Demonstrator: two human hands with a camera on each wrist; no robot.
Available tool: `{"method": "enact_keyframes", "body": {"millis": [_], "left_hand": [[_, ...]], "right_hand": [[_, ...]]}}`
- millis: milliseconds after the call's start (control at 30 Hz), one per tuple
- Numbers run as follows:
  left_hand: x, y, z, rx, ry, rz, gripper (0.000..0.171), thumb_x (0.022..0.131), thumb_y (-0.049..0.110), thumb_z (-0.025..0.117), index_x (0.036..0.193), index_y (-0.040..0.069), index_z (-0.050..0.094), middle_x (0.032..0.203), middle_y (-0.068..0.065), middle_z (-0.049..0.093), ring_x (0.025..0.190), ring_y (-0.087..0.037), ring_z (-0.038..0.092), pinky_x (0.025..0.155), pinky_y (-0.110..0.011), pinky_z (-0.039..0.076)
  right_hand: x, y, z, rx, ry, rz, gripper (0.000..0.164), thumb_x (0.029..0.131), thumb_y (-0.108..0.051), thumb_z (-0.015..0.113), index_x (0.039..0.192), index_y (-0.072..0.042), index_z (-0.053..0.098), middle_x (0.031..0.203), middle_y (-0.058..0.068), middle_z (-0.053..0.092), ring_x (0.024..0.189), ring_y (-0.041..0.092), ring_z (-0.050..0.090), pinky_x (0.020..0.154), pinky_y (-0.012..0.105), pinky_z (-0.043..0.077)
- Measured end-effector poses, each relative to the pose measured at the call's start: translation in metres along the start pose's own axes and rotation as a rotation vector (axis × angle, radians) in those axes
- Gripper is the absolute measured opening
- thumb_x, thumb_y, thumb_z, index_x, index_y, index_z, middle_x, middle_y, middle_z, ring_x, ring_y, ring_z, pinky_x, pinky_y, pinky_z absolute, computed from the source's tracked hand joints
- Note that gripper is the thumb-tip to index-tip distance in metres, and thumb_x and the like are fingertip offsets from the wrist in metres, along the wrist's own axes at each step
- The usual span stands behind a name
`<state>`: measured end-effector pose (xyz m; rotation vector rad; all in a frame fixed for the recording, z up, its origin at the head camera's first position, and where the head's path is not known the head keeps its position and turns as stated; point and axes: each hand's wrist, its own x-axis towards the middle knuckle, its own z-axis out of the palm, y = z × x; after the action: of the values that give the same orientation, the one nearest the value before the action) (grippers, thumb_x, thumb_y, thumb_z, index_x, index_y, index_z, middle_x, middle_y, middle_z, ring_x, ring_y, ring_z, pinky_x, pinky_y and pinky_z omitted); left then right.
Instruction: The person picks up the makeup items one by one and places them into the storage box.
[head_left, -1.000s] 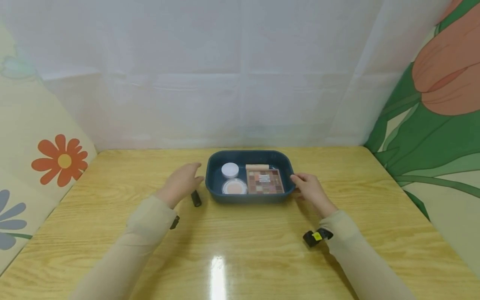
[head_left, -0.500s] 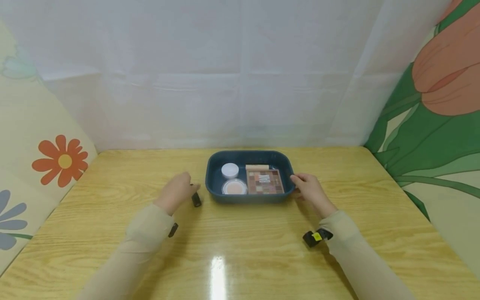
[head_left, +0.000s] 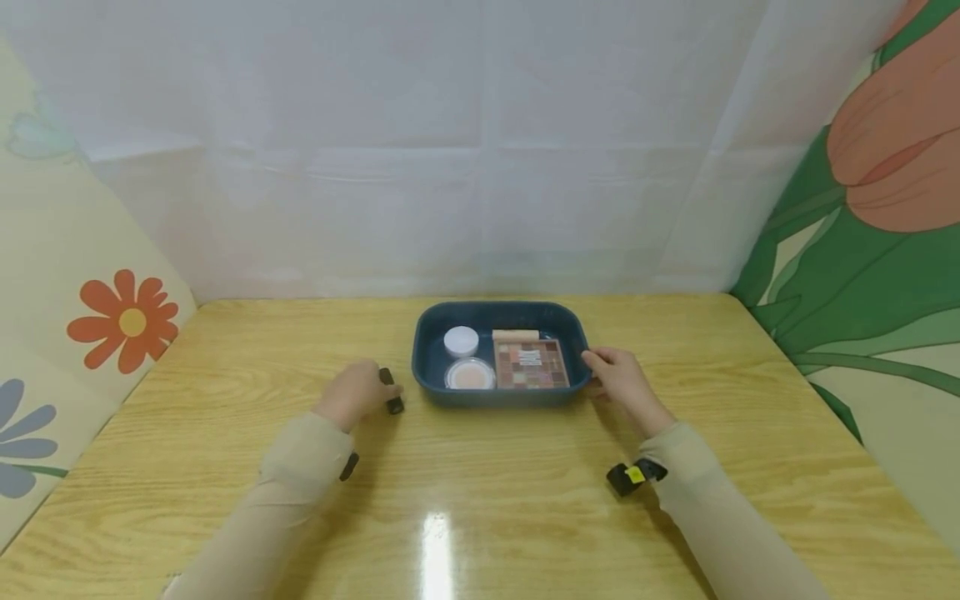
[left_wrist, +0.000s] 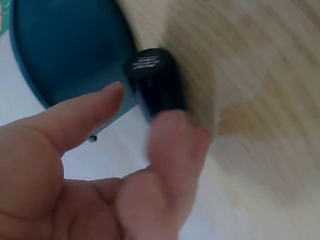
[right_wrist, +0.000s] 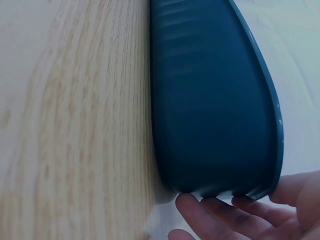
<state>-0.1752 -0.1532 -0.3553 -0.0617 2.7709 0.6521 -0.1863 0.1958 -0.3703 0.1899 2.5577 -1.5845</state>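
Observation:
A dark blue open storage box [head_left: 497, 398] stands on the table. Inside it lie an eyeshadow palette [head_left: 532, 364], a round clear compact [head_left: 470, 374], a white round jar [head_left: 461, 341] and a slim peach tube [head_left: 515, 335]. My right hand [head_left: 622, 379] holds the box's right end, thumb at the rim [right_wrist: 275, 170] and fingertips against the outer wall. Left of the box lies a black cylindrical tube [head_left: 393, 406], with a small label on its end. My left hand [head_left: 351, 393] is at this tube, its bent fingers against the side; in the left wrist view, the thumb appears slightly apart.
The wooden table [head_left: 510, 500] reaches back to a white cloth backdrop [head_left: 480, 167]. Flower-patterned panels [head_left: 885, 250] flank it on both sides. Each wrist carries a small black camera [head_left: 626, 477].
My left hand has moved from beside the box's left end, toward me, down to the black tube. The right hand, the box and its contents stay in place.

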Motion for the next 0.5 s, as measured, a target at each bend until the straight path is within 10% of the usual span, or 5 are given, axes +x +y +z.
{"method": "enact_keyframes", "body": {"millis": [500], "left_hand": [[0.014,0.001,0.008,-0.095,-0.011,-0.029,0.026,0.085,0.021,0.074,0.078,0.001,0.061,0.064,-0.009,0.061,0.041,-0.012,0.048,0.043,-0.022,0.043]], "right_hand": [[0.000,0.003,-0.001,-0.008,-0.015,-0.027,0.043,0.105,-0.021,0.042,0.132,0.012,0.049,0.119,0.028,0.055,0.085,0.027,0.065,0.072,0.041,0.057]]}}
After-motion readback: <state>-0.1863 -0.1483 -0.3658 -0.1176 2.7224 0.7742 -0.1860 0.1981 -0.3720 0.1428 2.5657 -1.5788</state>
